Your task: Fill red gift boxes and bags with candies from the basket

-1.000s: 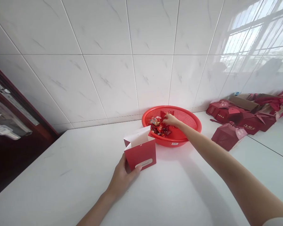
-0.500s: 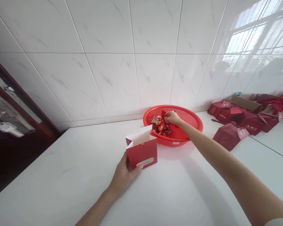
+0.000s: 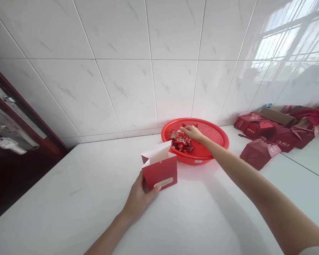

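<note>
A red box (image 3: 159, 172) stands on the tabletop a little below the middle of the view, its top open and its white inner faces showing between raised, unfolded flaps. Its front is a flat, plain red, with a pale, rounded label (image 3: 163, 182) low down, whose print is too small to read. The left hand (image 3: 140, 198) is clamped on the box's near left corner, thumb across the front by the label. Just behind it, to the right, sits a round red basket (image 3: 215, 136) with perforated sides, a heap of shiny, mostly red wrapped candies (image 3: 180, 142) gathered in its left part. The right hand (image 3: 192, 133) reaches in over them, fingers bent downward; whether they grip a piece I cannot tell. The table (image 3: 95, 198) is smooth and white, crossed by a dark seam at the right, where a faceted dark red box (image 3: 257, 154) with a pink tag stands before a cluster of similar boxes (image 3: 284, 139). Behind rises a wall (image 3: 117, 95) of glossy, grey-veined white tiles, mirroring a barred window at upper right. At far left is a dark red door (image 3: 5, 180) with keys (image 3: 10, 145) at its metal lock plate.
</note>
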Available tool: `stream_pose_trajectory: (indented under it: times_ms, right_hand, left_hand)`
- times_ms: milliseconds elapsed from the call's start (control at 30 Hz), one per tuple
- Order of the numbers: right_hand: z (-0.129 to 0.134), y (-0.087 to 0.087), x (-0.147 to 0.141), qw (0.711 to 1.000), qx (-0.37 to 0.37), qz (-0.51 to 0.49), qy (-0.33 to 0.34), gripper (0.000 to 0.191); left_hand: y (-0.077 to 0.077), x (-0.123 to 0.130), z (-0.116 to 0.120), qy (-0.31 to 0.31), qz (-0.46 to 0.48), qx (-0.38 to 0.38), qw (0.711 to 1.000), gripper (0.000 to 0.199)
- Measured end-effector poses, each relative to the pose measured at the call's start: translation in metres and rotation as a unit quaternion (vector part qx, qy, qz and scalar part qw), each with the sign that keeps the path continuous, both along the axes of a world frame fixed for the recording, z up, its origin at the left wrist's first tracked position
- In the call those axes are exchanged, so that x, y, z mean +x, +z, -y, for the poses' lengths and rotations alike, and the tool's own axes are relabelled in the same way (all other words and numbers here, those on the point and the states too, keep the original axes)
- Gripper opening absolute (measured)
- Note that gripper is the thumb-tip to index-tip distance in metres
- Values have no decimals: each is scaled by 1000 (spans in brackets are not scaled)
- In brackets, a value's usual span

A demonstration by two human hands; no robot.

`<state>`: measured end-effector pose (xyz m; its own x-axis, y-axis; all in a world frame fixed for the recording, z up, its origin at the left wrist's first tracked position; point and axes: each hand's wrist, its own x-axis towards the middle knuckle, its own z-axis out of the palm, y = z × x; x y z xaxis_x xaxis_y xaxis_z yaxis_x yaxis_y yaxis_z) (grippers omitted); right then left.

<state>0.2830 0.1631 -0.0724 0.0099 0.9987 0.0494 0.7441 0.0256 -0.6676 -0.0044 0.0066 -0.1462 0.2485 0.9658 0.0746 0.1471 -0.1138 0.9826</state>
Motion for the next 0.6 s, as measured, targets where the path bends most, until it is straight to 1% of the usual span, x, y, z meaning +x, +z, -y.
stream_pose_trajectory:
  times_ms: [133,300,467,600]
  right_hand:
    - [0,-1,1,999,-25,30,32,27]
    - [1,-4,3,992,-54,81,79,28]
    - [1,-5,4,986,-61,116,105,19]
    - [0,-4,6,981,-69,140,120,29]
  left_hand:
    - [-1,0,0,-2,-6,-4,1000,66]
    - [-6,-2,-2,-8,-15,3,1000,63]
    - [-5,-3,-1,-11,-15,4,1000,62]
    - [-5,-2,-1,-15,-13,1,1000,60]
